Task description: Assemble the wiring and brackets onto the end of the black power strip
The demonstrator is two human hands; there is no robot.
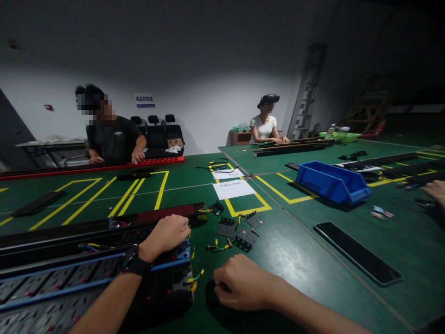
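Observation:
My left hand (169,234), with a black watch (134,262) on its wrist, rests closed on the right ends of long black socket strips (93,269) with blue edges. Its fingertips are hidden from view. My right hand (239,283) is a loose fist just above the green tabletop, right of the strip ends, and nothing sticks out of it. Yellow-green wires (196,279) come out of the nearest strip end, between my hands. Beyond my right hand lie several black perforated brackets (245,239) and a short yellow-green wire with brass-coloured ends (220,246).
A dark phone (358,253) lies to the right, with a blue bin (332,183) behind it. White paper sheets (233,189) lie mid-table. Two people work across the table, one by a long red strip (160,162). Another person's hand (436,191) shows at the right edge.

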